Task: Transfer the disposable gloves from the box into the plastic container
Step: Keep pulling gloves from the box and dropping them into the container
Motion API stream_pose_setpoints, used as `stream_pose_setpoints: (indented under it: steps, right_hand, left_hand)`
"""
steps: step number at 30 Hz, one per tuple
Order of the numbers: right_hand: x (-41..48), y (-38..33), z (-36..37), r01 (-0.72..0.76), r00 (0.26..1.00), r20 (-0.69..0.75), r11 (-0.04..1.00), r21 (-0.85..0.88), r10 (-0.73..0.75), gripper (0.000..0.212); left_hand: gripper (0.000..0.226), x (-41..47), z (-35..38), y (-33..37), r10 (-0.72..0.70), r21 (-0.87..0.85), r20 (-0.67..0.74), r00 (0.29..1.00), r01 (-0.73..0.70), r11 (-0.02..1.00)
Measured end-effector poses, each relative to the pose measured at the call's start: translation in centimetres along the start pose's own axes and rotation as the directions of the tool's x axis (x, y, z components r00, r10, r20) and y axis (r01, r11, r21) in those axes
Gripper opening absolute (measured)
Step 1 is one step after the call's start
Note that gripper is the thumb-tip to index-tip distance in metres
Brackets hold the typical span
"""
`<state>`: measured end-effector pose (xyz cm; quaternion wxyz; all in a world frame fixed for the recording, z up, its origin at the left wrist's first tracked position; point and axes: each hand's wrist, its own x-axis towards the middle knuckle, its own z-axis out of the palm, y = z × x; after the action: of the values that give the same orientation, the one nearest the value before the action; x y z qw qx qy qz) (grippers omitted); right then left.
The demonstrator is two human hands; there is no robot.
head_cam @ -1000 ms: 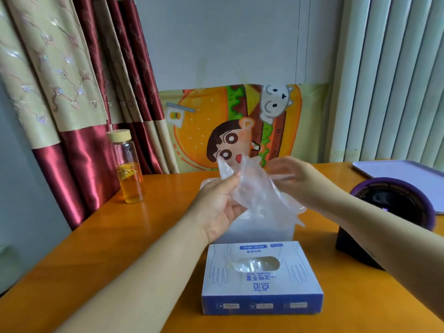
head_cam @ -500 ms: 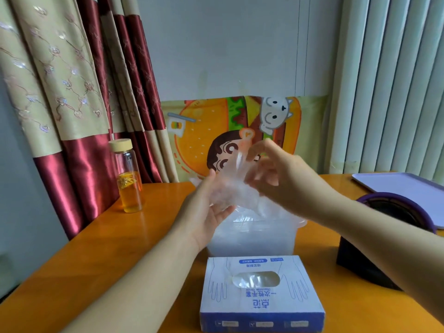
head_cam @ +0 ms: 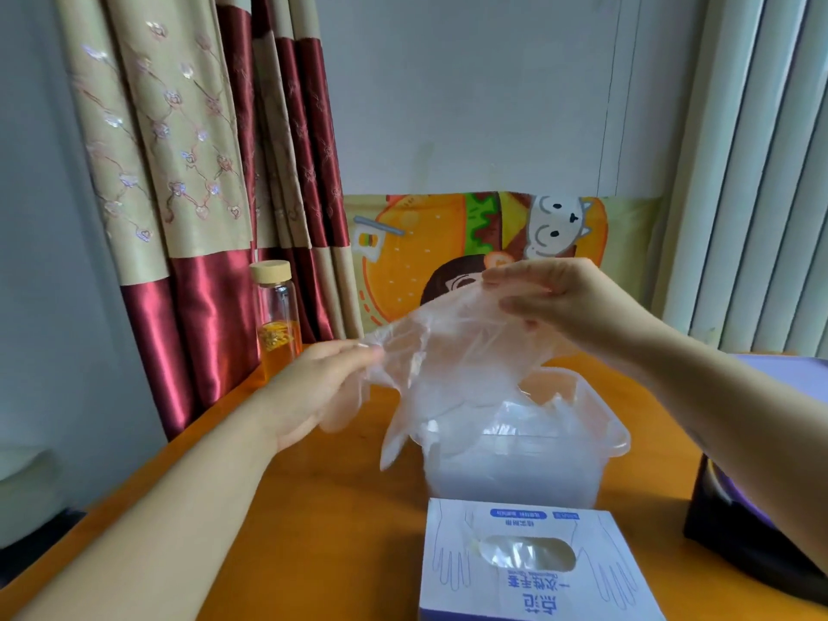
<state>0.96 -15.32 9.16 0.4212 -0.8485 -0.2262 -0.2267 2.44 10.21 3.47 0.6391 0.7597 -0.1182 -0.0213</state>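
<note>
A clear glove (head_cam: 448, 351) hangs stretched in the air over the 9 o'clock side of the plastic container (head_cam: 614, 434), its loose fingers dangling past the rim there. The left hand (head_cam: 322, 387) pinches the glove's edge at 9 o'clock, while the right hand (head_cam: 555, 298) pinches the other edge, higher, at 1 o'clock. The box (head_cam: 515, 575) sits on the table (head_cam: 313, 531) at 6 o'clock from the container, just beside it, and a bottle (head_cam: 278, 324) stands at 10 o'clock.
</note>
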Motion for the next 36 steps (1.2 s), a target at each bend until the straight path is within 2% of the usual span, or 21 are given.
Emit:
stream_pose_setpoints:
  steps: [2, 4, 7, 9, 11, 13, 15, 17, 19, 21, 23, 24, 25, 26, 27, 29, 30, 31, 32, 33, 36]
  right_hand:
    - [0.5, 0.5, 0.6, -0.031, 0.999, 0.017, 0.998, 0.049, 0.03, 0.037]
    - [1.0, 1.3, 1.1, -0.062, 0.997, 0.047, 0.994, 0.088, 0.058, 0.043]
    - [1.2, 2.8, 1.7, -0.144, 0.987, 0.088, 0.983, 0.111, 0.134, 0.051]
    - [1.0, 4.0, 2.3, -0.173, 0.981, 0.097, 0.985, 0.026, 0.17, 0.055]
    - [1.0, 4.7, 2.9, -0.182, 0.974, 0.117, 0.977, -0.112, 0.195, 0.058]
    - [1.3, 4.4, 3.6, -0.162, 0.966, 0.168, 0.968, -0.19, 0.194, 0.06]
    - [2.2, 3.3, 4.4, -0.079, 0.963, 0.234, 0.97, -0.23, 0.134, 0.061]
    - [3.1, 1.7, 5.0, 0.03, 0.954, 0.294, 0.962, -0.271, 0.053, 0.061]
    - [4.0, 0.6, 5.0, 0.112, 0.948, 0.317, 0.95, -0.291, -0.015, 0.061]
    - [4.5, 0.2, 4.3, 0.13, 0.965, 0.251, 0.965, -0.227, -0.071, 0.059]
    - [4.4, 1.0, 3.2, 0.098, 0.994, 0.059, 0.994, -0.058, -0.094, 0.058]
    - [4.2, 1.9, 2.6, 0.076, 0.996, -0.043, 0.997, 0.016, -0.075, 0.058]
    - [3.7, 3.1, 2.1, 0.043, 0.994, -0.102, 0.999, 0.031, -0.039, 0.058]
    - [3.3, 4.3, 1.9, 0.0, 0.994, -0.112, 1.0, -0.017, -0.002, 0.059]
    - [2.5, 5.8, 1.8, -0.064, 0.995, -0.082, 0.992, -0.11, 0.055, 0.059]
    - [0.9, 8.6, 1.8, -0.217, 0.968, 0.052, 0.924, -0.316, 0.245, 0.059]
    - [0.1, 9.7, 1.8, -0.284, 0.927, 0.118, 0.871, -0.402, 0.356, 0.06]
    - [-0.4, 10.6, 1.9, -0.315, 0.879, 0.173, 0.813, -0.49, 0.445, 0.061]
    - [-0.9, 11.1, 1.9, -0.311, 0.836, 0.21, 0.753, -0.58, 0.507, 0.064]
    - [-1.1, 11.5, 1.9, -0.287, 0.807, 0.226, 0.696, -0.658, 0.546, 0.069]
    - [-0.9, 11.5, 1.9, -0.21, 0.739, 0.257, 0.576, -0.79, 0.622, 0.076]
  left_hand:
    - [0.03, 0.1, -0.3, 0.0, -0.01, -0.221, 0.024, 1.0, 0.015, 0.975]
    - [0.03, 0.3, -0.9, -0.6, -0.078, -0.274, 0.019, 0.997, 0.08, 0.958]
    - [0.027, 1.1, -2.1, -2.4, -0.195, -0.114, -0.101, 0.976, 0.184, 0.976]
    - [0.026, 1.7, -2.7, -3.4, -0.19, 0.035, -0.259, 0.947, 0.205, 0.978]
    - [0.025, 2.3, -2.7, -3.7, -0.046, 0.155, -0.418, 0.907, 0.122, 0.98]
    - [0.021, 2.3, -2.0, -2.9, 0.19, 0.263, -0.472, 0.861, -0.068, 0.962]
    - [0.016, 2.6, -0.5, -1.6, 0.41, 0.431, -0.376, 0.831, -0.234, 0.871]
    - [0.019, 2.7, 1.5, -1.0, 0.535, 0.576, -0.252, 0.806, -0.319, 0.752]
    - [0.032, 2.7, 3.3, -1.3, 0.633, 0.644, -0.239, 0.736, -0.368, 0.671]
    - [0.04, 2.6, 4.7, -2.2, 0.749, 0.679, -0.25, 0.613, -0.441, 0.587]
    - [0.042, 2.6, 5.8, -3.1, 0.836, 0.741, -0.197, 0.512, -0.48, 0.469]
    - [0.041, 2.8, 6.2, -3.3, 0.856, 0.774, -0.144, 0.497, -0.483, 0.41]
    - [0.039, 3.1, 6.8, -3.3, 0.854, 0.799, -0.077, 0.515, -0.48, 0.362]
    - [0.037, 3.3, 7.1, -3.1, 0.82, 0.816, -0.009, 0.572, -0.47, 0.337]
    - [0.036, 3.6, 7.6, -2.9, 0.738, 0.822, 0.057, 0.673, -0.451, 0.348]
    - [0.038, 4.8, 8.4, -2.9, 0.447, 0.816, 0.168, 0.879, -0.378, 0.437]
    - [0.041, 5.4, 8.9, -2.8, 0.24, 0.827, 0.225, 0.944, -0.315, 0.466]
    - [0.042, 6.0, 9.3, -2.6, 0.046, 0.845, 0.272, 0.961, -0.261, 0.466]
    - [0.042, 6.4, 9.7, -2.3, -0.102, 0.862, 0.305, 0.947, -0.229, 0.452]
    - [0.042, 6.9, 10.2, -2.1, -0.199, 0.873, 0.323, 0.925, -0.21, 0.44]
    - [0.04, 8.1, 11.1, -1.6, -0.29, 0.892, 0.347, 0.892, -0.218, 0.396]
